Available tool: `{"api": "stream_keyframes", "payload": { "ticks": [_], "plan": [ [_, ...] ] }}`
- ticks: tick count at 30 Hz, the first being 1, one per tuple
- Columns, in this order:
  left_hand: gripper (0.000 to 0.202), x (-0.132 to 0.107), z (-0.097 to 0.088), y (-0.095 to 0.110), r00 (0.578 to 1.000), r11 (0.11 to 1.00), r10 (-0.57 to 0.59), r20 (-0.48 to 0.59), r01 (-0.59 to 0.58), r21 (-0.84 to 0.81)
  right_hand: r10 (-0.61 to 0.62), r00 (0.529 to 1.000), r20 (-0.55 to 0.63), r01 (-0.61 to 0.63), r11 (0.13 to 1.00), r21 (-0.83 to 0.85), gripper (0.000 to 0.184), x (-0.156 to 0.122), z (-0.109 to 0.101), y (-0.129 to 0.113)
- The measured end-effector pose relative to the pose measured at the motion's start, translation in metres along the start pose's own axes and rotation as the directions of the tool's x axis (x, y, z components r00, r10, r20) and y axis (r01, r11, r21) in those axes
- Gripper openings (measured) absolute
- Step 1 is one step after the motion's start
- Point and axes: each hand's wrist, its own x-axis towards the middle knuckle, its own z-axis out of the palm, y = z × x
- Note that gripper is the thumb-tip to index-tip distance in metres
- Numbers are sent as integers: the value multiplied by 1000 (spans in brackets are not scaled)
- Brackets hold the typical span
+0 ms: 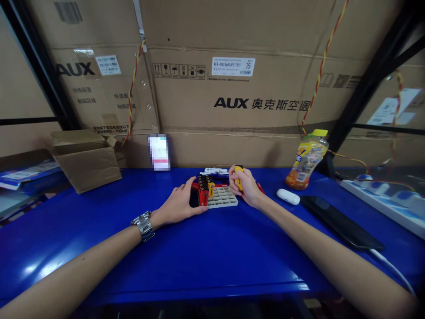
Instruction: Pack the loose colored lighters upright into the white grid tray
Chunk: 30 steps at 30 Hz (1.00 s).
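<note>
From where I'm standing, the person's L hand point(179, 204) is curved round the L end of a pale grid tray point(223, 205) on the blue desk point(212, 257). Thumb's at the front corner, fingers toward the back; can't tell if it's gripping or just resting. R hand point(248, 188) is clenched round a yellow-and-black piece point(238, 182), held upright approx. over the tray's R end.

Tray sits mid-desk, btwn both hands. Red pieces w/ black tops point(202, 198) stand in a row along its L side, front to back, & a yellow piece point(211, 189) stands just R of them. Cells toward the R show bare. Something red point(260, 188) pokes out behind the R hand; can't make out what. Pens point(214, 171), white & blue, lie just behind the tray. Metal watch point(143, 226) on the L wrist.

Off to the R: white earbud-type case point(288, 196), then a black phone-like slab point(341, 221) w/ white cable point(395, 266) plugged in. Bottle w/ yellow cap point(308, 159) leans behind the case, orange stuff at the bottom; white power strip point(381, 206) at far R. Over L, a small brown box point(88, 164) & a lit screen, blurred point(159, 153), up against big AUX cartons point(265, 133) at the back.
</note>
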Motion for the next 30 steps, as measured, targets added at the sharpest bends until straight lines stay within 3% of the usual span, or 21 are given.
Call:
{"api": "stream_keyframes", "payload": {
  "ticks": [3, 6, 9, 16, 20, 25, 30],
  "plan": [
    [102, 1, 1, -1, 1000, 1000, -3, -5, 3, 4, 75, 996, -56, -79, 994, -75, 32, -3, 2, -1],
    [101, 1, 1, -1, 1000, 1000, -1, -8, 1, 8, 73, 989, -125, -95, 980, -177, 51, -4, 2, 1],
    [101, 0, 1, -1, 1000, 1000, 0, -4, 0, 10, 35, 989, -146, -71, 966, -249, 52, -4, 1, 4],
    [101, 0, 0, 0, 1000, 1000, -12, 8, 12, 22, 114, 987, -116, -127, 987, -104, 48, -4, 3, 2],
    [102, 1, 0, 1, 1000, 999, -19, 15, 19, 36, -25, 991, -128, -3, 976, -217, 42, -5, 2, 2],
    [101, 1, 1, 0, 1000, 999, -9, 12, 8, 53, -149, 989, 4, 138, 906, -399, 36, -5, -1, -1],
    [97, 1, 2, -3, 999, 998, 38, -13, -38, 42, -395, 911, 121, 382, 693, -612, 33, -5, -1, -9]
  ]
}}
